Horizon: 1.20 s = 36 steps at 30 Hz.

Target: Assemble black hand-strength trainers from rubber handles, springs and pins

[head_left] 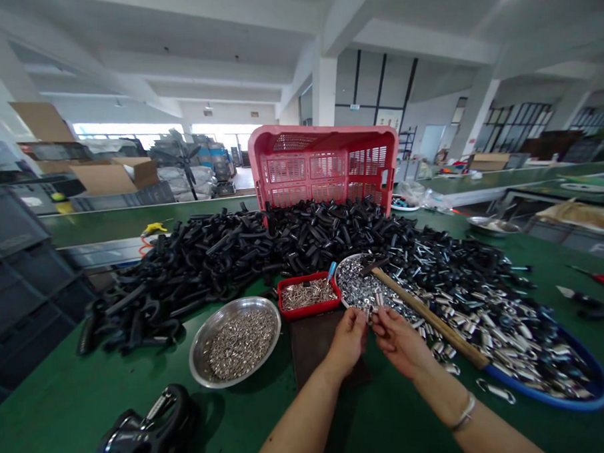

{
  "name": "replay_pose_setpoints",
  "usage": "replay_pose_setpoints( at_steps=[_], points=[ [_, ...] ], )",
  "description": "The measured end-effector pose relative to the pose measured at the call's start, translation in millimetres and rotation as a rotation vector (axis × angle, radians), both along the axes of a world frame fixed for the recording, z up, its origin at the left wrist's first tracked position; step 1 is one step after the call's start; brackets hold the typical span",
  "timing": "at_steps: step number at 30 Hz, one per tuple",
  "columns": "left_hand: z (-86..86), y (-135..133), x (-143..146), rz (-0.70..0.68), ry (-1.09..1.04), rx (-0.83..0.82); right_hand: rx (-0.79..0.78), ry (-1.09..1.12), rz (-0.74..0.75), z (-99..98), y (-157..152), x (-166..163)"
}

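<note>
My left hand (349,334) and my right hand (394,336) are close together over the front edge of a round bowl of small shiny metal parts (352,284). Between my right thumb and fingers a small coil spring (378,298) stands upright. My left fingertips pinch another small piece that looks like a spring (367,312). Below my hands lies a dark flat plate (312,346). Just beyond my left hand is a red tray (310,311) of small metal pins. To its left stands a steel bowl (198,364) full of tiny metal pins.
A hammer (426,314) lies across the bowl and a blue-rimmed tray (554,399) of metal pieces. Black plastic handles (223,250) heap up across the back, spilling from a tipped pink crate (322,129). Several assembled black pieces (150,427) lie front left.
</note>
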<state>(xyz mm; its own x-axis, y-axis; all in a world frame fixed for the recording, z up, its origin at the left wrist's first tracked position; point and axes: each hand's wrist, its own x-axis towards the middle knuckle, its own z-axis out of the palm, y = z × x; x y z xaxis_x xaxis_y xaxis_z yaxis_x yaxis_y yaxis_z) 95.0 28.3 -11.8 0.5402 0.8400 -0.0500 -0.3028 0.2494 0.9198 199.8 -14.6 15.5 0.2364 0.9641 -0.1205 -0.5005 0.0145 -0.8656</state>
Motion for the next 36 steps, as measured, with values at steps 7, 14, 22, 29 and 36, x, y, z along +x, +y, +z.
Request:
replay_pose_setpoints(
  at_steps=[7, 14, 22, 29, 36],
  points=[
    [9.7, -1.7, -8.6, -0.328, 0.063, -0.285, 0.119, 0.028, 0.064, -2.4, 11.6, 11.5],
    [3.4, 26.7, 13.3, 0.313, 0.496, 0.378, -0.045, -0.220, 0.145, -8.1, 14.6, 44.6],
    [22.4, 45.7, 43.0, 0.065, 0.667, 0.622, 0.002, -0.503, 0.029, -13.6, 9.5, 68.0],
    [19.3, 14.5, 33.3, 0.146, 0.694, 0.545, 0.073, -0.625, 0.003, -15.7, 5.7, 65.9],
    [42.0, -15.6, 31.7, 0.212, 0.744, 0.335, 0.327, -0.847, -0.016, -5.5, -6.2, 62.5]
  ],
)
